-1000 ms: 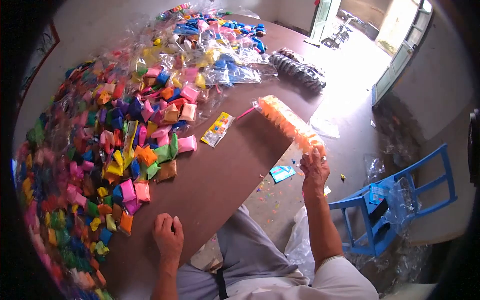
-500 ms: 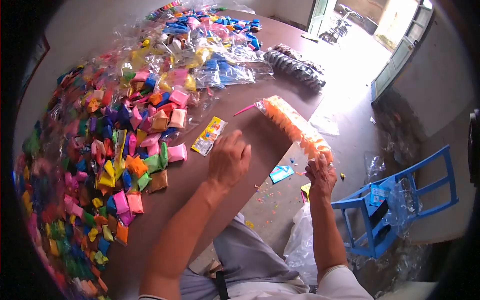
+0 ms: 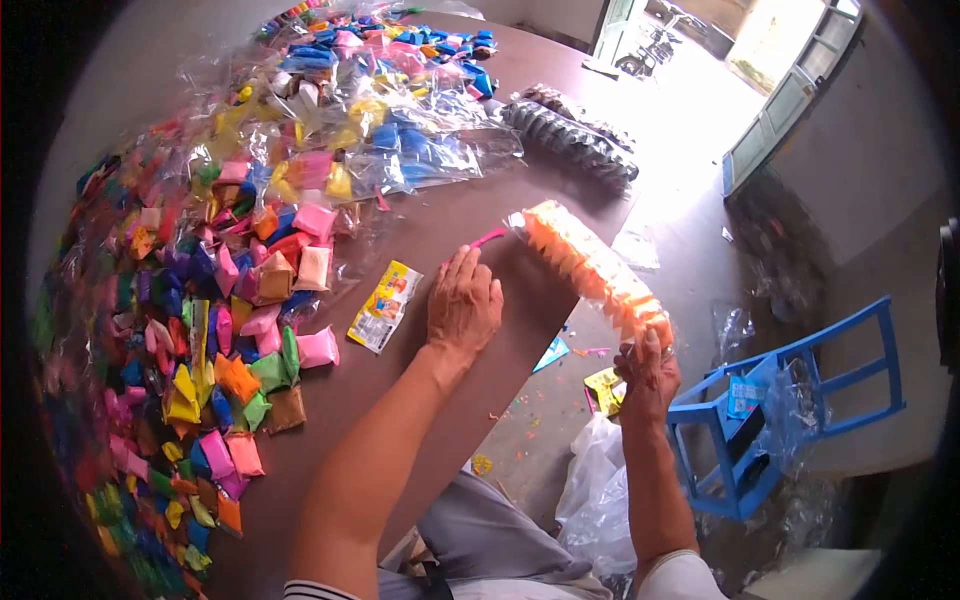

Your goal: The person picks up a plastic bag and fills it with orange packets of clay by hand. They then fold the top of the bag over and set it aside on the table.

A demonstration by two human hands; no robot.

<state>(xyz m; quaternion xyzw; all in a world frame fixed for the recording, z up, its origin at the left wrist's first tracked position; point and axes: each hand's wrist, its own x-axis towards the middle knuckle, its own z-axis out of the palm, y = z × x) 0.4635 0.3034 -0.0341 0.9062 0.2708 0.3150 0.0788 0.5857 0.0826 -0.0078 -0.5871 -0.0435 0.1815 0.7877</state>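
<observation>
A long clear bag (image 3: 590, 262) packed with a row of orange packets runs from over the table's edge down to my right hand (image 3: 648, 378). My right hand is closed around its near end, with the thumb on top. A thin pink stick (image 3: 488, 237) lies by the bag's far end. My left hand (image 3: 465, 305) is over the brown table, back up, with fingers stretched forward and fingertips at the stick's left end. Whether they press on it I cannot make out. A yellow printed sachet (image 3: 385, 307) lies left of this hand.
Small colourful packets (image 3: 235, 375) cover the table's left side, with clear plastic bags (image 3: 400, 150) behind. A bundle of dark packets (image 3: 570, 135) lies at the far edge. A blue chair (image 3: 735, 440) stands right, a white plastic bag (image 3: 598, 490) below. Scraps litter the floor.
My left hand has reached forward to the pink stick, its fingers straightening. My right hand still holds the bag of orange packets, now a little lower in view. The view has shifted slightly.
</observation>
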